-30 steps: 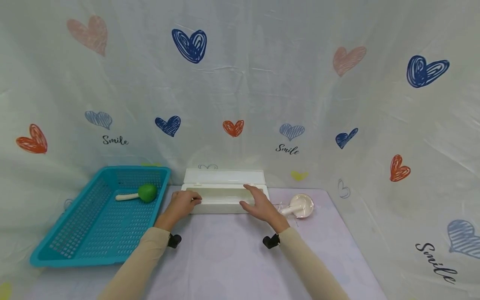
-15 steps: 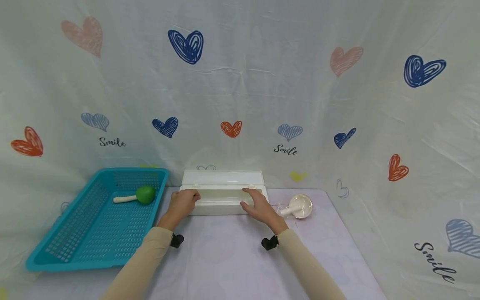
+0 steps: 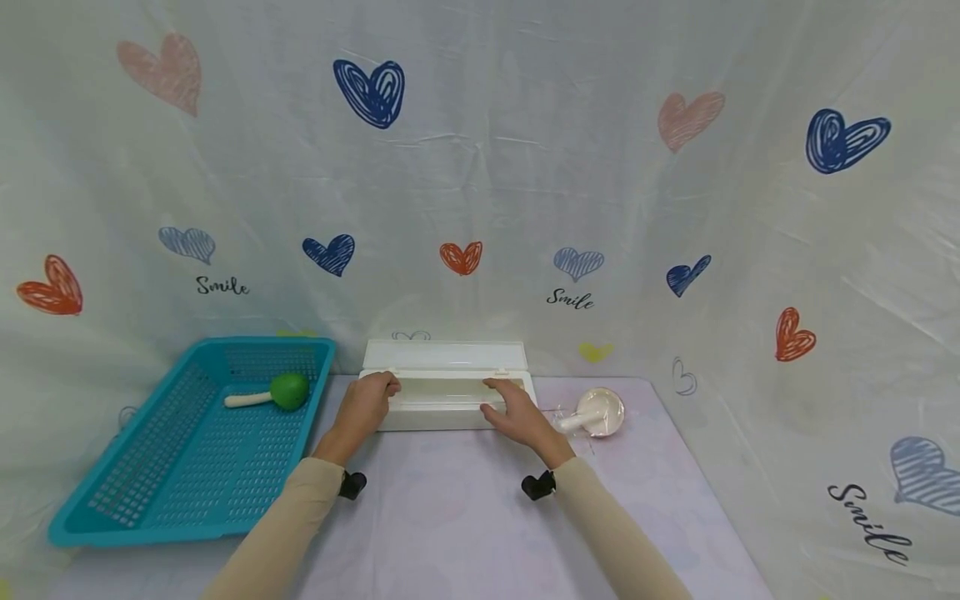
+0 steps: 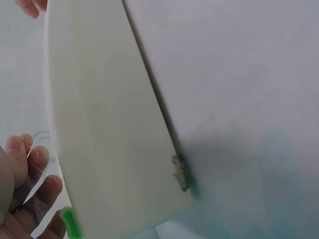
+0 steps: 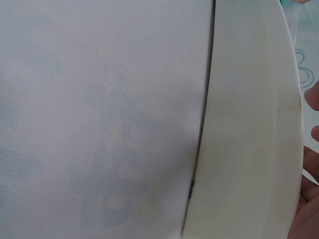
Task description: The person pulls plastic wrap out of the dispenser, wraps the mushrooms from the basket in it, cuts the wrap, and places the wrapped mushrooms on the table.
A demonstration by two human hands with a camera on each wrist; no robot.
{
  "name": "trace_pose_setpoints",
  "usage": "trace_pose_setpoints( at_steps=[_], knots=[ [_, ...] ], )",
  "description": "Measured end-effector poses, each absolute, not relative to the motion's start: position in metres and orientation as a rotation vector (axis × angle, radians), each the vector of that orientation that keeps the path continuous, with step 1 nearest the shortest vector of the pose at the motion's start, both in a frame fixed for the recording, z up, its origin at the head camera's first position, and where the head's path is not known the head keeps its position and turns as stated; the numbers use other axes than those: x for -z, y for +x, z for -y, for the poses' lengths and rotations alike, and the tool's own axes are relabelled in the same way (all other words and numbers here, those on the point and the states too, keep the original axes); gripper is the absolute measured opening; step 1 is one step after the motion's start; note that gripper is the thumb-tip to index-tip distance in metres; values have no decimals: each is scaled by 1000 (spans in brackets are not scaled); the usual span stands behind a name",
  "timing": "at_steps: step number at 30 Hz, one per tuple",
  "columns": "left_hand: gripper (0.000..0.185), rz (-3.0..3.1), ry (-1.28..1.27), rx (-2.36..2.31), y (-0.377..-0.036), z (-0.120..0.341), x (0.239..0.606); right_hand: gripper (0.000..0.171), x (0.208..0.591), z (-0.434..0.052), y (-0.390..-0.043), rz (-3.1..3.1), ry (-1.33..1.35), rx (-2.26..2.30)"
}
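A long white box [image 3: 442, 415] stands near the back of the table, its lid [image 3: 446, 356] raised behind it. At its left end, my left hand [image 3: 362, 412] rests on the rim, fingers loosely bent inward. My right hand [image 3: 525, 419] rests at the other end, thumb and fingers spread over the opening. In the left wrist view, the box's front wall [image 4: 114, 119] fills the middle, and my left fingers [image 4: 37, 158] show past its edge beside a green clip [image 4: 71, 222]. Right fingers [image 5: 310, 164] appear beyond the box edge in the right wrist view.
On the left stands a blue-green perforated basket [image 3: 187, 537], holding an item with a white handle and round green head [image 3: 289, 391]. To the right lies a white round-headed utensil [image 3: 602, 412] in clear wrapping. A heart-printed curtain [image 3: 480, 167] borders the table [image 3: 450, 517].
The head view has shifted slightly, moving the scene a little left. My left fingers have changed their bend slightly at the box's rim; the right hand stays nearly still.
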State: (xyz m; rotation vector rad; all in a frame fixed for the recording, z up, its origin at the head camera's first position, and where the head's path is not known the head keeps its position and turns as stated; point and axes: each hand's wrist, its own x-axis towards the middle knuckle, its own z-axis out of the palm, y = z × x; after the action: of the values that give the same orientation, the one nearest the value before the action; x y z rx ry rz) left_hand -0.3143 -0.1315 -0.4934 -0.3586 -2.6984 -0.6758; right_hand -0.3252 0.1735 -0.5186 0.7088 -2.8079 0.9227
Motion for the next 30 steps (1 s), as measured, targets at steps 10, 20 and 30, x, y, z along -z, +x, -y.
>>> trace_pose_setpoints(
  at_steps=[10,20,30],
  knots=[
    [9,2664,-337,813,-313,132,496,52,520,-173,-326,2806,712,-921],
    [9,2545,-407,886,-311,133,500,50,518,-174,-325,2754,750,-965],
    [5,2595,-524,863,-304,140,502,46,517,-172,-327,2803,795,-963]
  ],
)
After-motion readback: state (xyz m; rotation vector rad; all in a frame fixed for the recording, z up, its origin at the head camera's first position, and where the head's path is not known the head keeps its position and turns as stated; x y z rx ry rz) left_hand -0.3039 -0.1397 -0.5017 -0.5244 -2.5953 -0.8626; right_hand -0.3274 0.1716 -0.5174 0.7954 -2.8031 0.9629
